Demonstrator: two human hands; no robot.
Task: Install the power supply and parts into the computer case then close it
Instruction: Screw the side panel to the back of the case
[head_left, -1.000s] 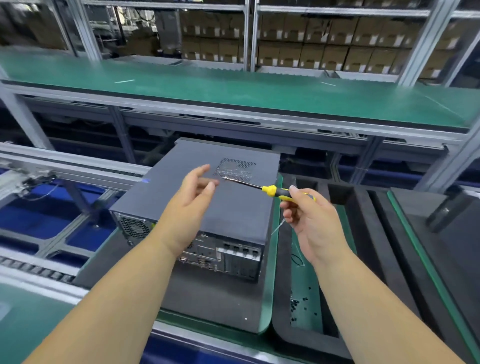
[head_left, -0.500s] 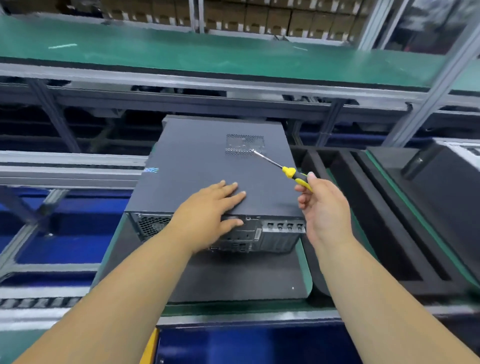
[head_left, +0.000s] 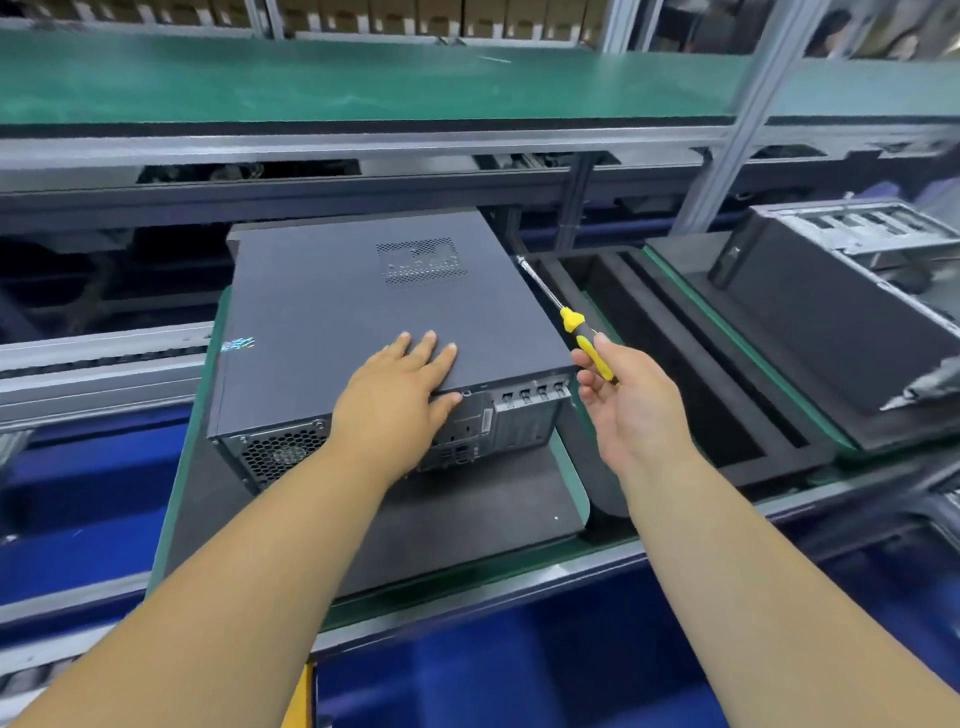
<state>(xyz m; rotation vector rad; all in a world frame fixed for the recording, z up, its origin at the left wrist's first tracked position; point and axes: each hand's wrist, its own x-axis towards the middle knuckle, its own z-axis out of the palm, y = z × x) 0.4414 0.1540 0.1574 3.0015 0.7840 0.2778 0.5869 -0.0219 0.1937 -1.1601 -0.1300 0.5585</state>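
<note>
Here we see our two bare forearms reaching out from the near edge. Our left hand (head_left: 397, 395) lies flat on the closed case (head_left: 363, 322), its fingers straight and spread on the top panel near the rear edge, the thumb hooked over that edge onto the back plate. So this grip is open and pressing, not curled round anything. Our right hand (head_left: 631, 402) is just right of the case's rear corner, palm turned inward, and its grip pinches the yellow-and-black handle of a screwdriver (head_left: 576, 325). The shaft slants up and away to the left, along the right side of the case; we cannot tell whether the tip touches it.

The case lies on its side on a dark mat (head_left: 467, 530) atop a green-edged pallet (head_left: 571, 467), its rear ports and fan grille facing us and a vent patch on the far part of the top panel. A small bright sticker sits at its left edge.

Just right of the pallet is a black foam tray (head_left: 691, 374) with long slots. Beyond that, well apart, a second case (head_left: 841, 312) lies with its metal frame showing at the far end. Behind everything runs a green table (head_left: 363, 78), with blurred cartons on shelving past it.
</note>
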